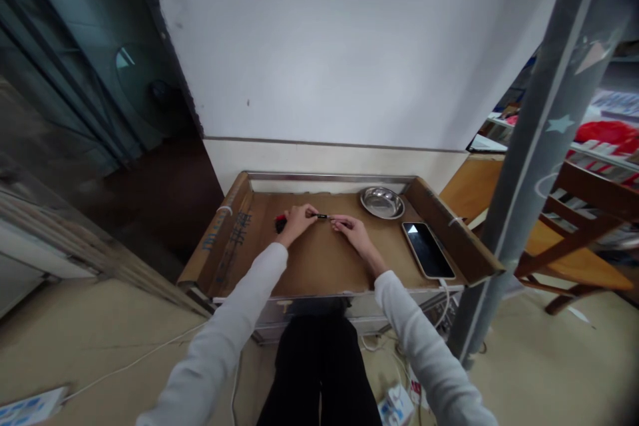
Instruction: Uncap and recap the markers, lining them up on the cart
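A thin black stick-like piece (322,216) with a small pale marking lies level between my hands, above the cardboard-lined tabletop (324,263). My left hand (298,220) pinches its left end between thumb and fingers. At the other end, the fingertips of my right hand (353,233) are closed together around it. What exactly the piece is, I cannot make out. Just left of my left hand rests a small red and black item (280,221), partly covered by that hand.
A round steel dish (382,203) stands at the back right of the table. In front of it lies a phone (428,250) with a white cable (444,296). Cardboard side walls (449,223) edge the tabletop. A grey post (532,146) and wooden chair (574,233) stand to the right.
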Motion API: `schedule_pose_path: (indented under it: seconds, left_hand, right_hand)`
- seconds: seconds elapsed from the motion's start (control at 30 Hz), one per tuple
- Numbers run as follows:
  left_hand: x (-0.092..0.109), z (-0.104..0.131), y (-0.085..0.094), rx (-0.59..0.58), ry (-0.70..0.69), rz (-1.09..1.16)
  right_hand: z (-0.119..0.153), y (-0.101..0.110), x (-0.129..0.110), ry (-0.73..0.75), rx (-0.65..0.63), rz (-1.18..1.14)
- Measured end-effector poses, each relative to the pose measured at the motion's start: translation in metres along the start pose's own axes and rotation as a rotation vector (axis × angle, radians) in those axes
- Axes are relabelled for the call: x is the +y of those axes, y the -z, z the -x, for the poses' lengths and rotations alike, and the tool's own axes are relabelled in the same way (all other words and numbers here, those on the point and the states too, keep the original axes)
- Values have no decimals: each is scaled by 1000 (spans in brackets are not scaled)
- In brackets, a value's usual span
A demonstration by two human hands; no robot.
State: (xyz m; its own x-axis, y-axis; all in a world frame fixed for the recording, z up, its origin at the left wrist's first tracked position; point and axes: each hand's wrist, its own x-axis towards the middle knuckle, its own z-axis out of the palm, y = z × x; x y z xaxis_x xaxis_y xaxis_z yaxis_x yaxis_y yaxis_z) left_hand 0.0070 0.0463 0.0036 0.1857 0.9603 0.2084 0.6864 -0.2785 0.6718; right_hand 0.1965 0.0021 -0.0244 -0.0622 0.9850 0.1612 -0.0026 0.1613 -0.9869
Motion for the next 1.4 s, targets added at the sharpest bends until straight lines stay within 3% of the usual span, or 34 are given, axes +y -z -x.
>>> schedule_pose_path:
  seconds: [0.13,0.23,0.43,0.6,0.87,0.97,1.13,1.27,1.4]
  left_hand:
    - [-1,5,-3,5,-193,-228]
    - [-2,12,2,43,-269,-304]
    - [8,35,1,33,-463,-421]
    - [10,31,-9,29,-451,-516]
    - [12,19,-10,82,-330,-485]
    - [7,36,-1,135,-250,-435]
    - [-12,78,20,255,-75,-480]
    - [-25,93,31,200,-82,-488]
    - [-30,100,34,119,-130,-311]
  right_hand:
    - [-5,-16,0,342,-146,565]
    - [-5,-18,-6,469,-203,824]
    - [2,-1,-9,458,-81,1166]
    - [1,1,-8,409,20,1335]
    - [-9,-4,-8,396,83,1321]
    - [4,2,-10,393,136,1268]
    - [32,11,-15,357,110,1159]
    - [37,0,-18,364,21,1143]
    - [26,-23,-20,373,-53,1032]
